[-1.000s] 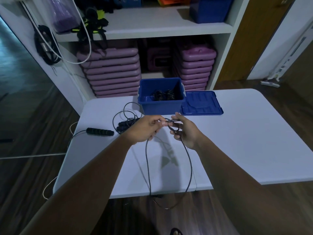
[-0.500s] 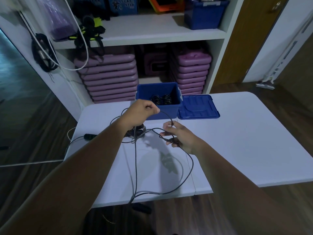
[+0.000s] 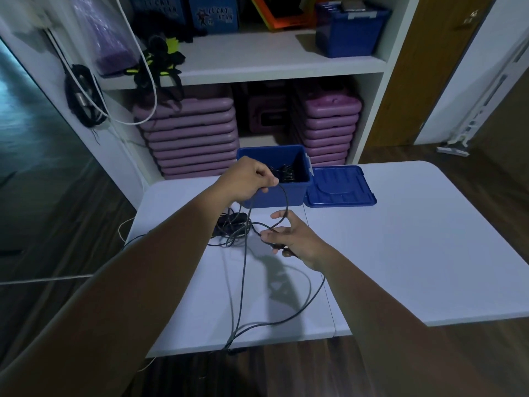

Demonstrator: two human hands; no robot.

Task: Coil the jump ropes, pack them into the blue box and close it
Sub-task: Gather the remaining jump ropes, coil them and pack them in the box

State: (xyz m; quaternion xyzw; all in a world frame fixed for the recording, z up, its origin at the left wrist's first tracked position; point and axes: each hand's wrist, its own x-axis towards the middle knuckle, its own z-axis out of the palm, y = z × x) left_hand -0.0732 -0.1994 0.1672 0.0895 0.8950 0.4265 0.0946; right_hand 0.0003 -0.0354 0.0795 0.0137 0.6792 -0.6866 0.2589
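Observation:
A thin black jump rope [image 3: 243, 282] runs between my two hands and trails in loops over the white table [image 3: 400, 253] to its front edge. My left hand [image 3: 249, 180] is raised in front of the open blue box [image 3: 286, 193] and pinches the cord. My right hand [image 3: 292, 239] sits lower over the table, its fingers curled around gathered loops of the same rope. Coiled black ropes [image 3: 283, 173] lie inside the box. The blue lid [image 3: 340, 186] lies flat to the right of the box. Another black rope with handles [image 3: 232, 224] lies bunched under my left forearm.
White shelves [image 3: 257, 64] behind the table hold stacked purple step boards [image 3: 189, 136] and another blue bin [image 3: 349, 30]. White cords hang at the left. A wooden door [image 3: 423, 70] stands at the right, with wooden floor around the table.
My left hand has pulled away from the right hand, up toward the box, drawing the cord out. My right hand dropped lower, and the hanging loop now lies on the table.

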